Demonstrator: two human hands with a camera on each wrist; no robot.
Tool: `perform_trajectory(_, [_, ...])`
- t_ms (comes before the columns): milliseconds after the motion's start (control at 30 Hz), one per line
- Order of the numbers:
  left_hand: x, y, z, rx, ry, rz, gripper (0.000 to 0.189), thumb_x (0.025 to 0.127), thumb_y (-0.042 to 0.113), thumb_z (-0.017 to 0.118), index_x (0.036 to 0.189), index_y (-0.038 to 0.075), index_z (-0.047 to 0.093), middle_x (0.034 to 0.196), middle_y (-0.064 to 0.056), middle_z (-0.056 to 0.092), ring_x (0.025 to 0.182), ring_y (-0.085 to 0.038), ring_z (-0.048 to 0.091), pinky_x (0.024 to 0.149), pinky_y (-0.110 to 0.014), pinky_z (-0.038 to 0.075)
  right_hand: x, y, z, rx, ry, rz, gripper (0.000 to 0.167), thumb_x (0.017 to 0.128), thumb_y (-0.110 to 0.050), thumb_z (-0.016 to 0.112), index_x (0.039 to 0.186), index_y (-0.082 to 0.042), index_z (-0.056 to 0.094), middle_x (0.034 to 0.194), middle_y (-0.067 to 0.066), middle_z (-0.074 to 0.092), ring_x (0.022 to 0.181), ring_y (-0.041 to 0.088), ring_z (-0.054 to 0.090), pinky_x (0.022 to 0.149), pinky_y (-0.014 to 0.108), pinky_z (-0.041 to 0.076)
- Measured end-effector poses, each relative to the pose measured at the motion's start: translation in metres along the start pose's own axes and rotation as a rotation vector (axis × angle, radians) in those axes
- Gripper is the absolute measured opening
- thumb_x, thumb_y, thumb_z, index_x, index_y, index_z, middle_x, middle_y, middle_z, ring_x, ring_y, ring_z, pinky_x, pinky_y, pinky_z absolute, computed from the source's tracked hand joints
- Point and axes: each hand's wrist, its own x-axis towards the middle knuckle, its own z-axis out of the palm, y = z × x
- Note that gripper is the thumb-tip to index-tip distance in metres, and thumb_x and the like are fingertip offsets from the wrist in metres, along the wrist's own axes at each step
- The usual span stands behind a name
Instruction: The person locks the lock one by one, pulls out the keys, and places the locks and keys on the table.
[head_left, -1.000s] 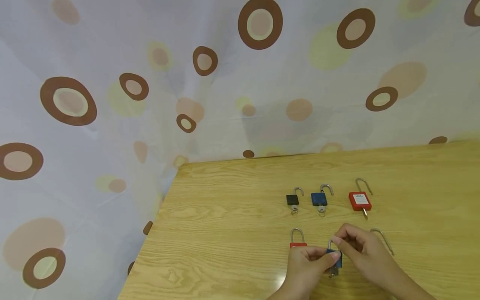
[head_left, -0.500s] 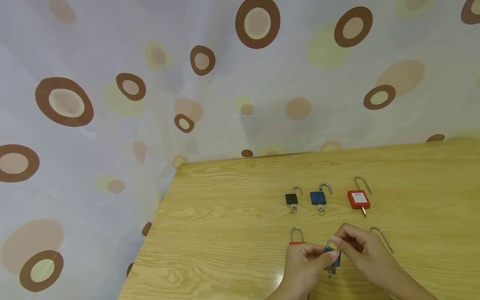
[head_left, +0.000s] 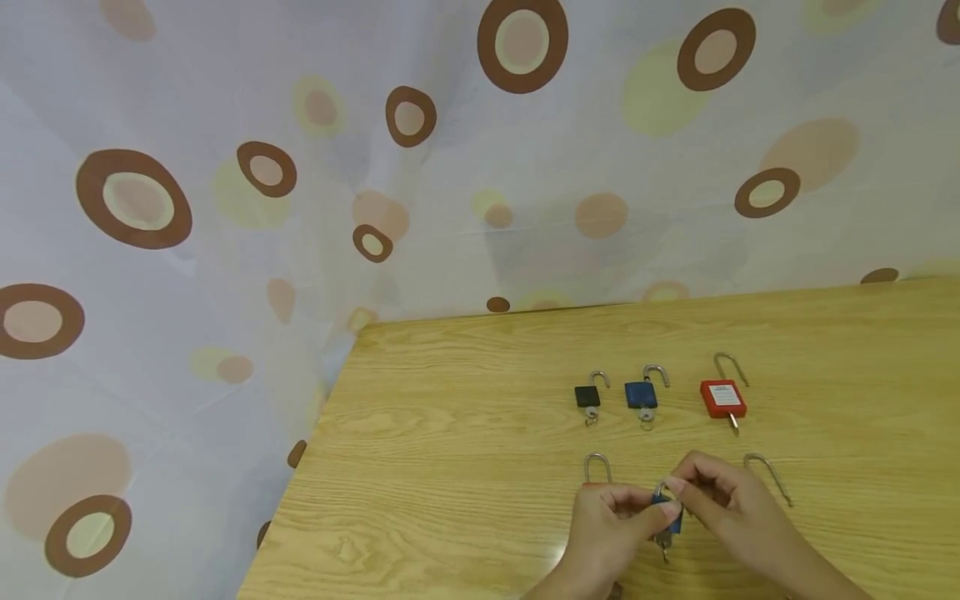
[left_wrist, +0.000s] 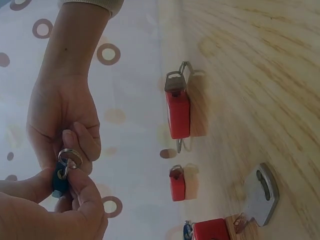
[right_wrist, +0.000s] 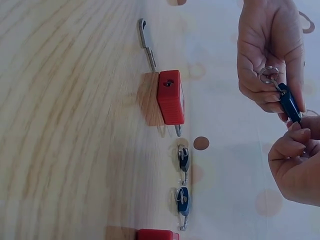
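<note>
A small blue padlock (head_left: 676,524) is held above the table between both hands. My left hand (head_left: 611,533) grips its body, thumb across the front. My right hand (head_left: 738,512) pinches at the top beside the steel shackle (head_left: 661,487); its fingers hide one leg, so I cannot tell whether it is seated. A key with a split ring (left_wrist: 70,158) hangs from the padlock's underside. In the right wrist view the padlock (right_wrist: 289,103) tilts between the two hands. A red padlock (head_left: 597,483) stands partly hidden behind my left hand, its shackle pointing up.
On the wooden table (head_left: 420,467), a black padlock (head_left: 587,397), a blue padlock (head_left: 641,395) and a red padlock (head_left: 723,399) lie unlocked in a back row with keys in. Another long shackle (head_left: 769,477) shows behind my right hand. A dotted curtain (head_left: 442,192) borders the table.
Both hands keep the same hold on the blue padlock. Its hanging key and ring have swung slightly lower; otherwise only the head view shifts a little.
</note>
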Motion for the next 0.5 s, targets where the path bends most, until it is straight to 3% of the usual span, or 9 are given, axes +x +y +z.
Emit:
perform_trajectory(267, [0.0023, -0.0018, 0.0001, -0.023, -0.029, -0.029, 0.011, 0.080, 0.003, 0.070, 0.091, 0.000, 0.071, 0.083, -0.009, 0.071, 0.068, -0.006, 0.063, 0.063, -0.018, 0.053, -0.0004, 0.0003, -0.0039, 0.061, -0.037, 0.108, 0.015, 0.094, 0.000, 0.047, 0.086, -0.005, 0.059, 0.055, -0.002, 0.041, 0.042, 0.014, 0.036, 0.036, 0.025, 0.033])
perform_trajectory(500, [0.0062, -0.0018, 0.0019, 0.001, 0.053, -0.061, 0.010, 0.080, 0.006, 0.070, 0.090, 0.003, 0.068, 0.080, -0.006, 0.071, 0.067, -0.007, 0.063, 0.066, -0.023, 0.055, -0.0025, -0.0041, -0.0015, -0.110, 0.077, 0.391, 0.023, 0.097, -0.016, 0.048, 0.101, 0.002, 0.062, 0.066, -0.006, 0.049, 0.049, 0.008, 0.043, 0.043, 0.024, 0.039])
